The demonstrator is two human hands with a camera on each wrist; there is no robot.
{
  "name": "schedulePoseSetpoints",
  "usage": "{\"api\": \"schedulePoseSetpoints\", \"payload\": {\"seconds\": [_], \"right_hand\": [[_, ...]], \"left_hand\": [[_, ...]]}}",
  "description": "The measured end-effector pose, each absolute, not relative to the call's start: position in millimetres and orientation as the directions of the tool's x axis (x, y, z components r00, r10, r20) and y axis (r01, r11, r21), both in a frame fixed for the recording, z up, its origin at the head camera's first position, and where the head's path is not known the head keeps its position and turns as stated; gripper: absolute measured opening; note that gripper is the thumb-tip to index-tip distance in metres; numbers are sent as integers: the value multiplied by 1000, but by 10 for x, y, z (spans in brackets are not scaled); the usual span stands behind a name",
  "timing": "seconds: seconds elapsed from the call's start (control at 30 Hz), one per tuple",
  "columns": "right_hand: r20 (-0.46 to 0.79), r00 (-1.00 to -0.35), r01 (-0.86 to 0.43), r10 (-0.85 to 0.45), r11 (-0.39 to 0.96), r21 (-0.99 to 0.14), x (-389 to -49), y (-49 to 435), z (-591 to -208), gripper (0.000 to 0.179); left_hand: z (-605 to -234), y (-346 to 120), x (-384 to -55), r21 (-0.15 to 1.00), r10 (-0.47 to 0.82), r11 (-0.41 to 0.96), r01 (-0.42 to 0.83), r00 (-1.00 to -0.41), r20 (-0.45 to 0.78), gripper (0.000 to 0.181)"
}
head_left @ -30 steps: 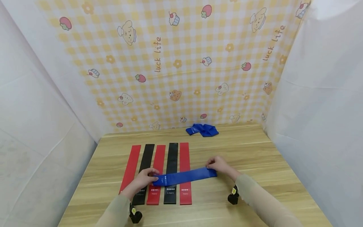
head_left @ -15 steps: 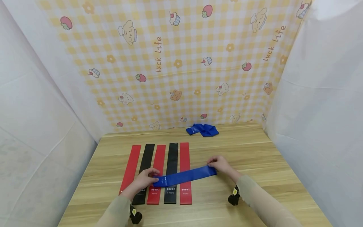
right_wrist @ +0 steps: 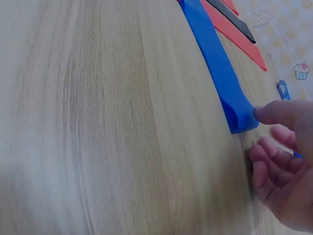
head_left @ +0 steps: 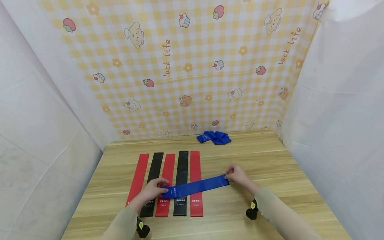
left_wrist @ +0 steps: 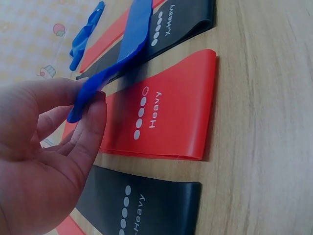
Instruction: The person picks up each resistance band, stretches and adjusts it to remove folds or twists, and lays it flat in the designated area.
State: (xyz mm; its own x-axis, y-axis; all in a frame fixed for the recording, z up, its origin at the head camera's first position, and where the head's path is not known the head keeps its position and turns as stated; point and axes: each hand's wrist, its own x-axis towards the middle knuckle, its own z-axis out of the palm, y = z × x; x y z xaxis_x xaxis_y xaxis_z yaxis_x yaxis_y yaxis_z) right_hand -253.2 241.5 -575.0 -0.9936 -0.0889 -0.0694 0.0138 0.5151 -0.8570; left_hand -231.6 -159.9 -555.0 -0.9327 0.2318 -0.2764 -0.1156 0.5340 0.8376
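A blue resistance band (head_left: 196, 187) lies slantwise across the lower part of the red and black bands in the head view. My left hand (head_left: 153, 190) pinches its printed end between thumb and finger, and the left wrist view shows that end bent up over a red band (left_wrist: 161, 110). My right hand (head_left: 236, 175) is at the other end. In the right wrist view one fingertip overlaps the looped end of the blue band (right_wrist: 234, 105), while the other fingers are loosely bent below it, apart from the band.
Several red and black bands lie side by side on the wooden table (head_left: 270, 163), among them a black one (head_left: 181, 166) and a red one (head_left: 195, 166). A second blue band (head_left: 217, 137) lies crumpled at the back edge, before the checked cloth (head_left: 207, 80).
My right hand has shifted slightly right, its fingers coming away from over the blue band's end. The left hand keeps its pinch and has hardly moved.
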Motion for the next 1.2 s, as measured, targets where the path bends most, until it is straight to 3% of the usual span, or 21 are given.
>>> {"api": "schedulePoseSetpoints", "payload": {"seconds": [0.07, 0.33, 0.53, 0.9, 1.03, 1.2], "right_hand": [[-71, -993, 9, -90, 556, -831, -2503, 2434, -5735, 14], [-52, -989, -49, -140, 631, -774, -2408, 2453, -5688, 30], [-106, -985, -11, -133, 672, -741, -2382, 2423, -5690, 41], [-115, -988, 2, -106, 725, -689, -2367, 2353, -5683, 43], [-120, -988, 19, -101, 680, -733, -2376, 2341, -5693, 38], [-182, -982, 139, -58, 439, -888, -2459, 2354, -5717, 14]], "left_hand": [[-5531, -1607, -2316, 845, 243, 523, -117, -929, -279, 31], [-5495, -1649, -2326, 847, 260, 513, -138, -916, -307, 32], [-5462, -1654, -2321, 842, 262, 520, -144, -911, -318, 33], [-5435, -1659, -2312, 819, 261, 558, -133, -909, -326, 32], [-5429, -1656, -2299, 810, 262, 575, -120, -910, -320, 30], [-5375, -1640, -2275, 814, 248, 570, -114, -921, -302, 30]]}}
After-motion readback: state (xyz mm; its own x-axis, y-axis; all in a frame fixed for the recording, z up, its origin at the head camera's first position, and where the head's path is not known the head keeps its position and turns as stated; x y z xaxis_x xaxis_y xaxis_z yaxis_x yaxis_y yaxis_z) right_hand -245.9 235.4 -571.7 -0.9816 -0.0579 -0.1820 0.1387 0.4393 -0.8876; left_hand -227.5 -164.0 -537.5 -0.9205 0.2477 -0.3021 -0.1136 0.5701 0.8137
